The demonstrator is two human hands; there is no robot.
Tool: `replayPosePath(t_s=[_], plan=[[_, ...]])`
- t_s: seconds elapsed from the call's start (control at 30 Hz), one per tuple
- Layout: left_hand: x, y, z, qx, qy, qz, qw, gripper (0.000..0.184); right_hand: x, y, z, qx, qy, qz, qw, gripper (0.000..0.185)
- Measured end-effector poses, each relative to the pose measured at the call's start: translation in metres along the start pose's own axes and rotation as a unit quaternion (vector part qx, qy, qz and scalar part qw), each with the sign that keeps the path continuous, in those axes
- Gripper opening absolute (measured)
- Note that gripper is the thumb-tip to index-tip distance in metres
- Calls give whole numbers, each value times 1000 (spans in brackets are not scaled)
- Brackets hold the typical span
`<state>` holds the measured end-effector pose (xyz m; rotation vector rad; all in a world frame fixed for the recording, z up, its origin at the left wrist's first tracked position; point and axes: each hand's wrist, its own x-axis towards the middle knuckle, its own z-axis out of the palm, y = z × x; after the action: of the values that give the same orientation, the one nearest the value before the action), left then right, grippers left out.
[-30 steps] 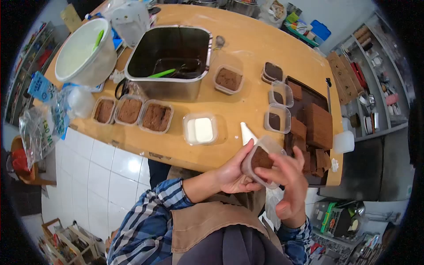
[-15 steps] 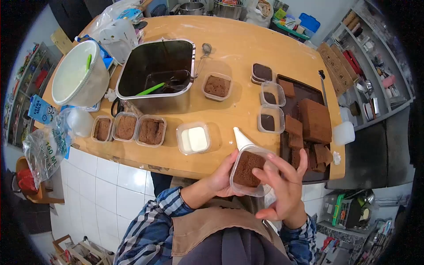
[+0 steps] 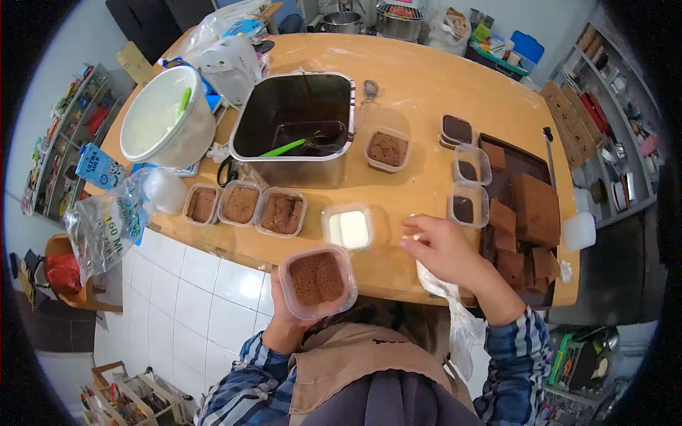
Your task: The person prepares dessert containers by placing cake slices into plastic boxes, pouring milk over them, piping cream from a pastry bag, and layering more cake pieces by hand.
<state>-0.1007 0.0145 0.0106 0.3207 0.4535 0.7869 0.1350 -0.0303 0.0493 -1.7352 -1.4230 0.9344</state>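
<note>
My left hand [image 3: 285, 316] holds a clear square plastic tub [image 3: 347, 297] from below and the side. Pieces of chocolate cake [image 3: 317, 278] lie in it with a crease down the middle. Over the table's front part, my right hand [image 3: 444, 248] is empty, its fingers bent and thumb apart. Below that wrist, a white piping bag [image 3: 458, 312] hangs over the table edge, partly hidden by the hand. A tub of white cream [image 3: 349, 228] stands between my hands. To the right, two tubs [image 3: 472, 163] with dark bottoms stand by a tray of chocolate cake blocks [image 3: 536, 209].
Several cake-filled tubs [image 3: 282, 213] line the front left edge. Behind them stand a deep metal pan [image 3: 291, 170] with a green-handled utensil and a white bowl [image 3: 167, 145]. Another cake tub [image 3: 387, 149], a small strainer [image 3: 370, 89] and a long knife [image 3: 548, 145] lie farther back.
My left hand has moved left with the cake tub. My right hand has come away from the cake and now hovers over the table by the piping bag. The view has shifted.
</note>
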Motion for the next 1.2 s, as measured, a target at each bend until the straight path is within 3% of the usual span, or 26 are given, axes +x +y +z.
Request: replayPosePath(t_s=[0.07,0.17,0.2,0.27,0.47,0.63,0.73,0.83,0.87,0.97,1.07,1.2], plan=[[-1,2,-5,-29,33,42,998,72,26,8,13,-16,-33,-28,999,32],[-2,5,-11,-43,44,70,996,70,47,-21,24,90,-93,153,980,35],[2,7,-37,-49,-108,32,992,67,52,-21,28,89,-93,154,980,28],[6,9,-38,-68,-118,20,990,65,58,-15,35,85,-92,163,979,16],[9,3,-39,-105,-109,11,988,61,56,-17,28,106,-69,151,980,11],[12,2,-30,-111,-129,2,985,61,39,-37,-4,104,5,96,990,14],[17,-4,-29,-134,-193,-53,971,58,24,-48,-27,55,38,53,996,15],[19,-16,-20,-75,-118,-72,988,57,7,-68,-38,44,65,46,996,14],[21,-20,-16,-72,-118,-76,987,56,1,-74,-41,50,73,51,995,13],[23,-29,-7,-68,-127,-110,983,56,-11,-80,-50,-96,85,-55,990,11],[29,-39,-8,-53,-159,-131,977,56,-18,-88,-50,-129,98,-85,983,9],[26,-45,3,-44,-130,-145,980,56,-23,-91,-55,-192,75,-111,972,9]])
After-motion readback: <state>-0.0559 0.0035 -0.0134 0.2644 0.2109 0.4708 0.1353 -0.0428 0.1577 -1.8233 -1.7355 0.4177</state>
